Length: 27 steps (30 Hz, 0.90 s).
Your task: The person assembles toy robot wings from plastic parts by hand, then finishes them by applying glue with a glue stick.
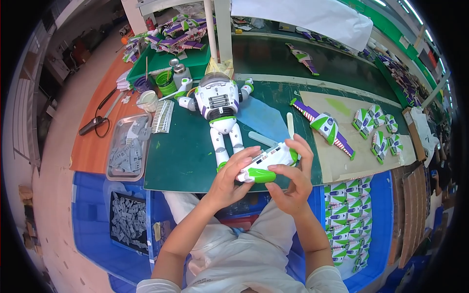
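Between my two hands, just over the table's near edge, is a white and green plastic toy shell (273,161) with dark slots along its upper side. My left hand (229,178) grips its left end, fingers along the back. The fingers of my right hand (293,178) are curled round its right end, thumb low beside the green part. Behind my hands a white toy robot figure (222,105) lies on the green table (181,161), its legs toward me. A purple, white and green winged piece (325,127) rests on cardboard to the right.
Several green and white shells (376,119) sit on the cardboard (337,166). At left are a metal tray (128,154) of grey parts, cups and a soldering iron (93,125). Blue bins (381,215) of shells and grey parts flank my legs. A green crate (195,63) holds winged pieces.
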Motion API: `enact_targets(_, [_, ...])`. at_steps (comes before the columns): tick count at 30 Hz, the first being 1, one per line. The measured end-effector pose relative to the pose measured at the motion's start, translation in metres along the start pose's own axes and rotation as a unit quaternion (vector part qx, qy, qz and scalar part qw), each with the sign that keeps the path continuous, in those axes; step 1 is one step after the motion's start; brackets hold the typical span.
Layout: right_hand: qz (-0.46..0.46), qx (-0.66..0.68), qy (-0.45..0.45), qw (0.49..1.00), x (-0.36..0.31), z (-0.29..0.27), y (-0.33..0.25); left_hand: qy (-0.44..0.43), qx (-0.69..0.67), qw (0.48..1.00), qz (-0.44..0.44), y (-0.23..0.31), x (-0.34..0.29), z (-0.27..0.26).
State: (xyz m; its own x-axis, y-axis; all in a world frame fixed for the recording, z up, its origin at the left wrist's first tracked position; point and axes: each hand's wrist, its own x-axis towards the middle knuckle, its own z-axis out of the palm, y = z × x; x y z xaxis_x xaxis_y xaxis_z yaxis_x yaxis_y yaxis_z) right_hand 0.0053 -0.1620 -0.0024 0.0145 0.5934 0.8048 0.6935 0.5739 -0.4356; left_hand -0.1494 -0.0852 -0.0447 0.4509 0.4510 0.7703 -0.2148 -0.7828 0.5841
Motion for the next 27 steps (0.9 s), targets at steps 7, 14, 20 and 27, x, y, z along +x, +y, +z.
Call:
enact_targets(7, [0.074,0.129,0.11,0.983,-0.009,0.002,-0.011,0.044,-0.026,0.999,0.017,0.006,-0.012,0.008])
enact_targets(14, [0.295,0.337,0.147,0.882,-0.035,-0.031,-0.025,-0.021,-0.047,0.997,0.053,0.013,-0.024,0.058])
enact_targets(20, [0.519,0.124,0.313,0.786,-0.172,-0.129,-0.007,-0.23,-0.161,0.958,-0.054,0.063,-0.027,0.143])
enact_targets(27, [0.58,0.057,0.597,0.551,-0.427,-0.258,-0.079,-0.187,-0.275,0.868,-0.368,0.024,-0.016,0.194])
